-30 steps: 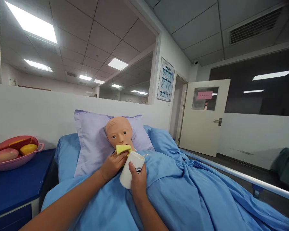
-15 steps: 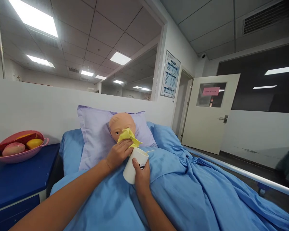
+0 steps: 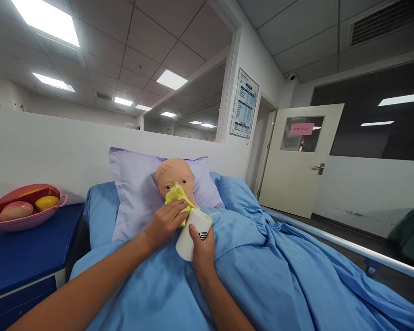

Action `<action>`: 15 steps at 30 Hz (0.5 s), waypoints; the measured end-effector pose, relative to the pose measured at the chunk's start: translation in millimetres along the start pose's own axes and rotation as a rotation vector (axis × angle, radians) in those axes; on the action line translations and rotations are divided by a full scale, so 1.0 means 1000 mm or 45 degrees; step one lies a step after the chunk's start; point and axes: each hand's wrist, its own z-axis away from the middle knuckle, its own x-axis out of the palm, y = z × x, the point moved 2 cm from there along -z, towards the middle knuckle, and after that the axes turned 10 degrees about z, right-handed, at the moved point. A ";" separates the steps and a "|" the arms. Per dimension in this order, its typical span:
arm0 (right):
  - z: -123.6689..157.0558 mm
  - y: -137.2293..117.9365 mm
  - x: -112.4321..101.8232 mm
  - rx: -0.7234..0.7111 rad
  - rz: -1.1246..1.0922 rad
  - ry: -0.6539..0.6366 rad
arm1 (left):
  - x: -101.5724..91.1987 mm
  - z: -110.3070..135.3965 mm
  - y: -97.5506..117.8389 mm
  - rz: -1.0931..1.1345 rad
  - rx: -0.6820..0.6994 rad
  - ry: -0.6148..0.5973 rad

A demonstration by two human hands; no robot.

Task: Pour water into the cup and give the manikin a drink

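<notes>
On the hospital bed, at the middle of the view, a training manikin [image 3: 175,177] lies with its head on a lilac pillow [image 3: 134,193] and a blue sheet [image 3: 262,271] drawn up to its chin. The left hand [image 3: 165,223] presses a folded yellow cloth [image 3: 177,195] against the manikin's mouth and lower nose; its fingers are curled and closed around the lower part of the cloth, pinching it between thumb and fingers. Just beside it, to the right and a little nearer, the right hand [image 3: 202,248] grips a white paper cup [image 3: 192,234] from below, fingers wrapped round the far side and the thumb laid across the front by a dark printed mark. The cup stands nearly upright, tilted slightly toward the manikin, its rim touching or almost touching the cloth; what it contains cannot be seen.

By my reading the step in hand is wiping the mouth while the cup is kept close under the chin. The next move, I judge, calls for a light stroke of the cloth across the lips with the cup held level, so nothing tips onto the sheet.

At the far left, a blue bedside cabinet [image 3: 24,262] carries a pink bowl [image 3: 27,220] of fruit. A metal bed rail [image 3: 348,250] runs along the right side, and a cream door [image 3: 296,161] stands ajar beyond it.
</notes>
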 end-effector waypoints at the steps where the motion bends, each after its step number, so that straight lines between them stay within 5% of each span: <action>1: 0.000 0.000 0.000 -0.010 0.002 0.002 | -0.001 -0.006 0.000 0.000 -0.004 0.019; 4: -0.001 0.000 0.000 -0.001 0.008 0.007 | 0.006 -0.010 -0.003 -0.050 -0.037 0.010; 9: 0.000 -0.002 0.000 0.058 0.011 0.004 | 0.023 0.019 -0.010 -0.211 0.023 -0.041; 15: 0.000 -0.002 0.000 0.077 0.025 0.000 | 0.020 0.039 -0.010 -0.167 -0.064 -0.098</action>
